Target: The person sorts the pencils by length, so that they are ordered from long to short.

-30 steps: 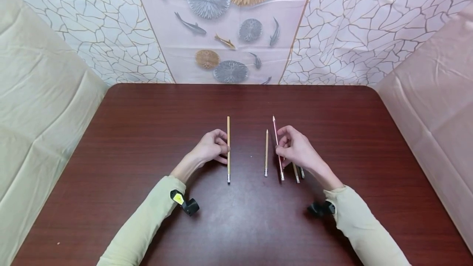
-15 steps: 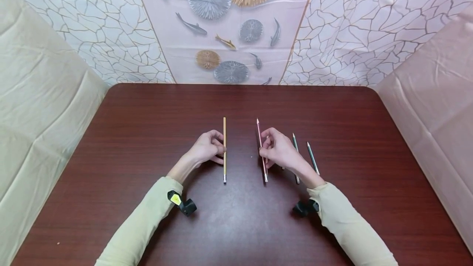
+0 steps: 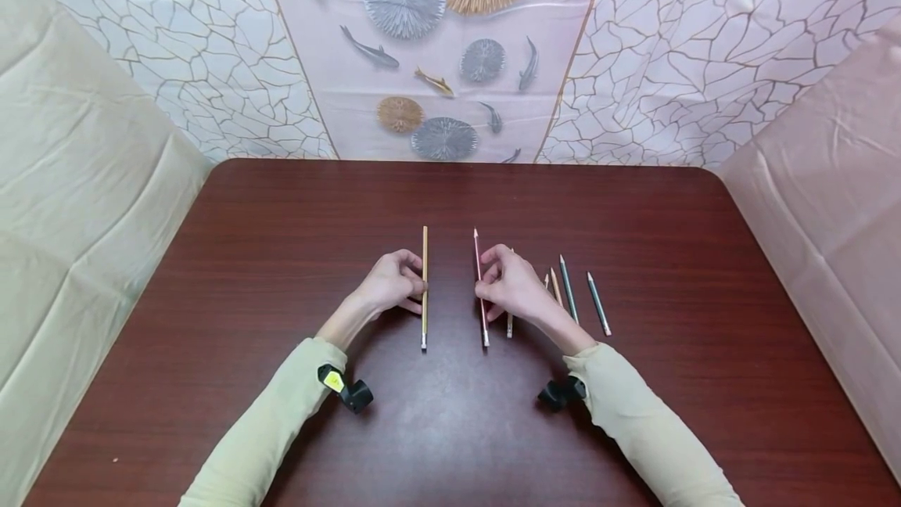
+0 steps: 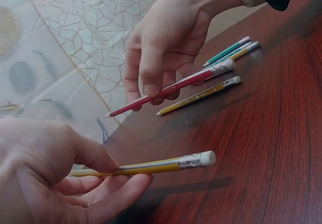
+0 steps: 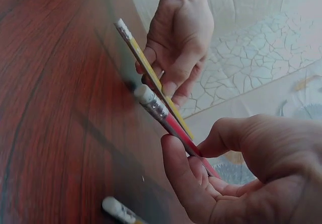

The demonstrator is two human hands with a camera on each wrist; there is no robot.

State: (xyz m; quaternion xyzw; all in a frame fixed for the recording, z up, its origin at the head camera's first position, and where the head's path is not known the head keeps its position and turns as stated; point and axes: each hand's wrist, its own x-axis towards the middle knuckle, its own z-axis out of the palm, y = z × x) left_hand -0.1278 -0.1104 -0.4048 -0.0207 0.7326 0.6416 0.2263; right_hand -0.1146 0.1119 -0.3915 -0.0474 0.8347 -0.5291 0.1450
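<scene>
A yellow pencil (image 3: 425,311) with a white eraser is pinched between the thumb and fingers of my left hand (image 3: 389,282). My right hand (image 3: 515,282) pinches a red pencil (image 3: 485,325), its sharpened tip pointing away from me. Both pencils are held a little above the table, side by side with a gap between them, as the left wrist view shows by the shadow below the yellow pencil (image 4: 156,168). Another yellow pencil (image 4: 201,96) lies on the table beneath my right hand, partly covered by it in the head view.
To the right of my right hand lie several more pencils, among them a long green pencil (image 3: 568,288) and a shorter green pencil (image 3: 598,303). The dark red-brown table (image 3: 317,202) ends at a patterned cloth backdrop (image 3: 443,61), with pale cloth on both sides.
My right hand has moved left with the red pencil, toward the yellow one, uncovering pencils on the right. My left hand has shifted slightly left, still holding the yellow pencil.
</scene>
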